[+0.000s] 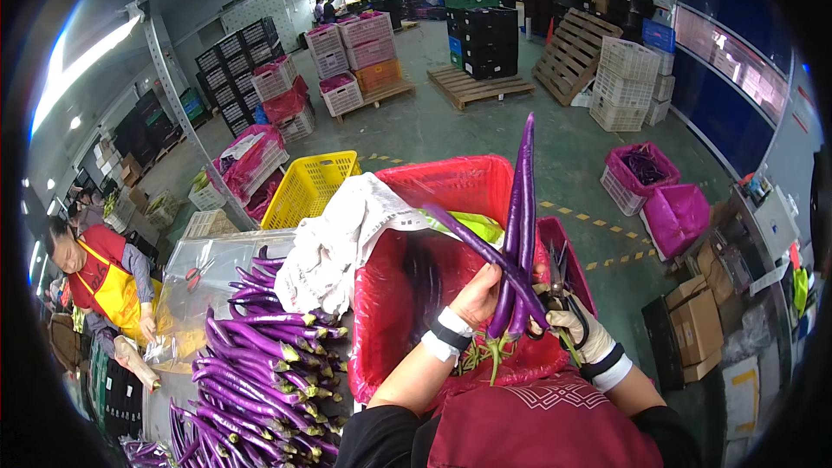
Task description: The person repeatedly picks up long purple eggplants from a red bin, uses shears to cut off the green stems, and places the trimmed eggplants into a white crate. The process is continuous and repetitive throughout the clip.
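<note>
Several long purple eggplants are in my hands over a red-lined crate (383, 344). My left hand (478, 296) is closed around two upright eggplants (520, 208), their green stems pointing down. A third eggplant (465, 234) crosses them at a slant, its stem end by my right hand (588, 331). That gloved hand holds scissors (558, 283) with black handles, blades upward; whether it also grips the third eggplant, I cannot tell. Cut green stems (478, 354) lie at the crate's near end. More eggplants (422, 273) show dimly inside it. A white cloth sack (364, 227) drapes over its left rim.
Piled eggplants (260, 377) cover the table on my left, with red-handled scissors (195, 279) beyond. A co-worker in a yellow apron (117, 279) stands across it. A yellow crate (312, 185) sits ahead; pink-lined crates (640, 169) stand on the floor at right.
</note>
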`<state>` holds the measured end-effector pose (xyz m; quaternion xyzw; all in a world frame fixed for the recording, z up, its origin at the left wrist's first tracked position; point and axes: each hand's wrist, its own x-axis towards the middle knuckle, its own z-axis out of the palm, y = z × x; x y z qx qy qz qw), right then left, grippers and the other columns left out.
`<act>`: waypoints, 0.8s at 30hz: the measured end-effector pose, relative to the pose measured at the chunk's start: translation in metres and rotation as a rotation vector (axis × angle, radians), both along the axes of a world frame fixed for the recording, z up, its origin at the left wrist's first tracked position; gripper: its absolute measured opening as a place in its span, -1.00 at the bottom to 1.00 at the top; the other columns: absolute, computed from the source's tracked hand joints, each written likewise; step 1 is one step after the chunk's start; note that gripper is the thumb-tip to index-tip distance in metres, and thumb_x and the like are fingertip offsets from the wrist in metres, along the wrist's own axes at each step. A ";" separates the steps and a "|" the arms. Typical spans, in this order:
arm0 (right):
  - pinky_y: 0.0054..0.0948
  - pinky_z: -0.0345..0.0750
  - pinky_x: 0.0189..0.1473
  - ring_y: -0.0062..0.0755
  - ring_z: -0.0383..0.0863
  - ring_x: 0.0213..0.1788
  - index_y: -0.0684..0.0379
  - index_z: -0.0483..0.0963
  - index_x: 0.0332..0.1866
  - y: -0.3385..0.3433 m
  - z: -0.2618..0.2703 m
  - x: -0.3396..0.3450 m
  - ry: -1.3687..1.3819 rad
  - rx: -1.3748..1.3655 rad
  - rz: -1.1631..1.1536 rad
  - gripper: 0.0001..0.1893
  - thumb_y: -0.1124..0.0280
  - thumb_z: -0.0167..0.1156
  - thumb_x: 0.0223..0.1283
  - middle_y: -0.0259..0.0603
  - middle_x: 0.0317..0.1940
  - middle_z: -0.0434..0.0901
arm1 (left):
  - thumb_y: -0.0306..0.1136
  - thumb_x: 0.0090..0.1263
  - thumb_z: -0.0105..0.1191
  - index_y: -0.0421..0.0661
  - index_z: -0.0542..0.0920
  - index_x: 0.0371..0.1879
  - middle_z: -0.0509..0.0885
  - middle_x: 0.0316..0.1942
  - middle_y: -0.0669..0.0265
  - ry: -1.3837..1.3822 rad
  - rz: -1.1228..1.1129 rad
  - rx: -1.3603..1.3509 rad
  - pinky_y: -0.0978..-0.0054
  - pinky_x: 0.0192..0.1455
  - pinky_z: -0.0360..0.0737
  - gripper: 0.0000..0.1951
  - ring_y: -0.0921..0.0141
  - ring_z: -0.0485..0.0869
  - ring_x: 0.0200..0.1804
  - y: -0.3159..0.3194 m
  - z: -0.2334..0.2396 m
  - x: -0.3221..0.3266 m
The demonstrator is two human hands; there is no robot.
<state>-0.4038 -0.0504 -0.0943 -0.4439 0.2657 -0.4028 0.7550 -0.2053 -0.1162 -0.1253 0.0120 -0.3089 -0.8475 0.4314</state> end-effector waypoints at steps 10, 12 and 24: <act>-0.36 0.44 -0.20 -0.37 0.53 -0.28 0.23 0.33 0.26 -0.007 -0.034 -0.016 -0.361 0.104 0.090 -0.40 0.32 0.31 0.08 -0.31 -0.37 0.54 | -0.37 0.29 0.24 -0.07 0.41 0.12 0.60 -0.07 0.41 -0.106 0.314 0.085 0.39 0.12 0.56 -0.56 0.44 0.60 -0.01 -0.018 0.004 0.003; -0.35 0.45 -0.18 -0.37 0.55 -0.28 0.15 0.32 0.29 -0.009 -0.037 -0.018 -0.404 0.145 0.078 -0.39 0.37 0.30 0.09 -0.30 -0.35 0.56 | -0.52 0.31 0.17 -0.04 0.41 0.13 0.60 -0.08 0.42 -0.146 0.433 0.087 0.43 0.13 0.55 -0.59 0.46 0.60 -0.02 -0.021 0.004 0.003; -0.49 0.51 -0.02 -0.56 0.52 -0.11 0.26 0.37 0.24 -0.008 0.007 0.019 0.712 -0.561 -0.228 -0.46 0.53 0.31 0.10 -0.30 -0.15 0.53 | -0.26 0.44 0.07 -0.06 0.37 0.14 0.59 -0.13 0.35 -0.293 0.604 0.086 0.40 -0.05 0.60 -0.63 0.42 0.61 -0.12 -0.017 0.006 -0.011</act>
